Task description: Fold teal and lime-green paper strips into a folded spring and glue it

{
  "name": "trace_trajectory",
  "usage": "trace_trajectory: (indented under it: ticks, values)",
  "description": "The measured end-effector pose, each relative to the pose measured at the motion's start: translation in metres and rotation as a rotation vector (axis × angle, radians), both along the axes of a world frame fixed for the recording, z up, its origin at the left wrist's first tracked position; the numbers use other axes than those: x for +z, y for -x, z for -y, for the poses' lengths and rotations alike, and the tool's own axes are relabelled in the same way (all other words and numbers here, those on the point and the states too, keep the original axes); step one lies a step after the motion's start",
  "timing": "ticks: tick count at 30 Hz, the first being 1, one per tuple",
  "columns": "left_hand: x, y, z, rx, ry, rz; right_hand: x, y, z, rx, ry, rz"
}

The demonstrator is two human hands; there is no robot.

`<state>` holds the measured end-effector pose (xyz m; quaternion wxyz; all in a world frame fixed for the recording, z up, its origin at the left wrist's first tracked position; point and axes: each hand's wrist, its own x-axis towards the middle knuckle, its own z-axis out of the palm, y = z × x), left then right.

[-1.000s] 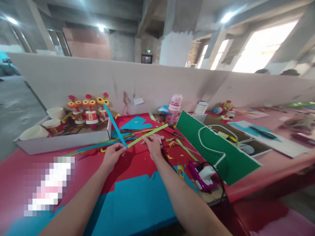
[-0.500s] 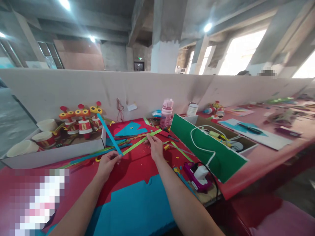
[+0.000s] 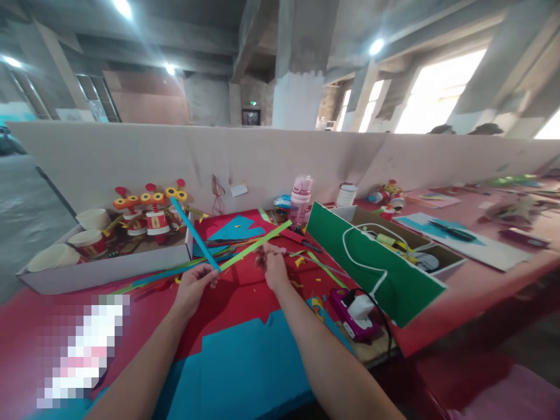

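Observation:
My left hand point(image 3: 196, 286) pinches the meeting ends of two paper strips. The blue strip point(image 3: 192, 230) slants up and to the left from the fingertips, and the light green strip point(image 3: 258, 243) runs up to the right. Just below the green strip is my right hand point(image 3: 275, 268), its fingers smeared by motion, seemingly apart from the strip. More blue and green strips point(image 3: 170, 273) lie on the red tabletop point(image 3: 236, 294) beyond my left hand. Nearer me, a large blue sheet point(image 3: 249, 361) lies beneath my forearms.
At left, a white tray point(image 3: 118, 265) holds paper cups and several red-and-yellow figures point(image 3: 153, 213). A pink bottle point(image 3: 301, 198) stands at the back. To the right are a green-sided box point(image 3: 376, 268) and a purple power strip point(image 3: 354, 318) with cables.
My right hand has come off the green strip and dropped a little below it. My left hand still grips both strips. The whole view has shifted slightly.

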<state>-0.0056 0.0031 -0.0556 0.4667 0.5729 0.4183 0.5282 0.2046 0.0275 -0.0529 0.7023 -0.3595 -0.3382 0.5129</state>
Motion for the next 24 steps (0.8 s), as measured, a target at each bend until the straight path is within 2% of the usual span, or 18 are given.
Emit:
trace_trajectory:
  ticks: [2,5,17,20,24]
  values:
    - [0.001,-0.003,0.003,-0.014,0.012,0.003,-0.009,0.021,0.006,0.231,0.047,0.106]
    - [0.002,-0.007,0.005,-0.026,0.01,-0.034,-0.017,0.04,0.016,0.361,0.093,0.152]
    - [-0.002,-0.009,0.005,-0.046,0.08,-0.046,-0.017,0.048,0.03,0.428,0.102,0.071]
    - [-0.001,-0.011,0.006,-0.022,0.092,-0.03,-0.017,0.047,0.03,0.475,0.091,0.096]
    - [0.001,-0.013,0.008,-0.016,0.085,-0.031,-0.019,0.047,0.027,0.469,0.07,0.149]
